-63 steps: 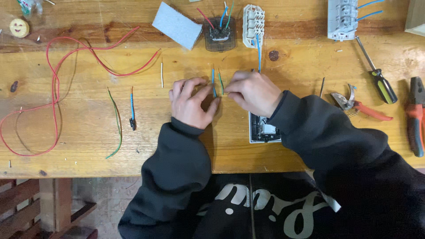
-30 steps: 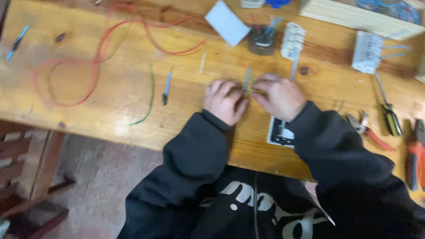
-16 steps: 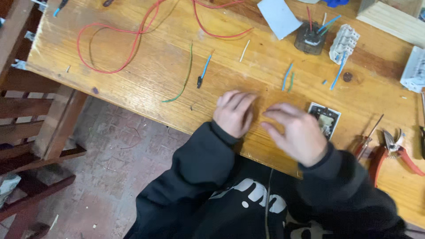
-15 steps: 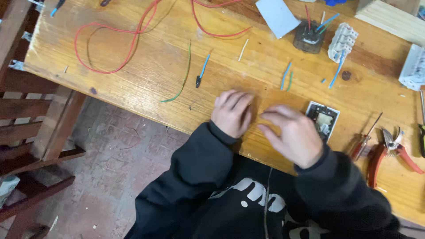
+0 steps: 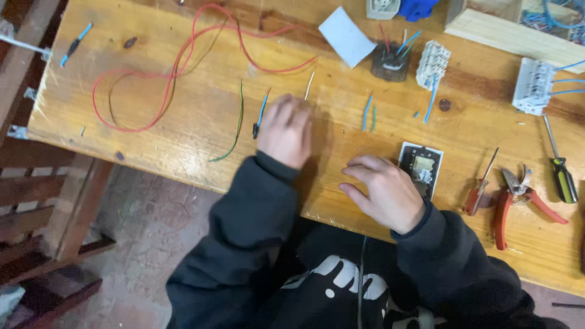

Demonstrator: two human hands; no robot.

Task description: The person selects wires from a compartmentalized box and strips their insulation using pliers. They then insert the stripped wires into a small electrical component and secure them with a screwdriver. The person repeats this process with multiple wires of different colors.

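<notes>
L hand maybe near white card.

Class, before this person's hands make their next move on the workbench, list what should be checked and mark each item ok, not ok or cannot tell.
1. Left hand empty: cannot tell, it lies palm down on the table.
2. Right hand empty: ok, its fingers are spread with nothing in them.
3. Blue wire with black tip within reach: ok, just beside the left hand.
4. Switch module near the right hand: ok, right beside it.
5. Red-handled pliers and red screwdriver clear of the hands: ok.
</notes>
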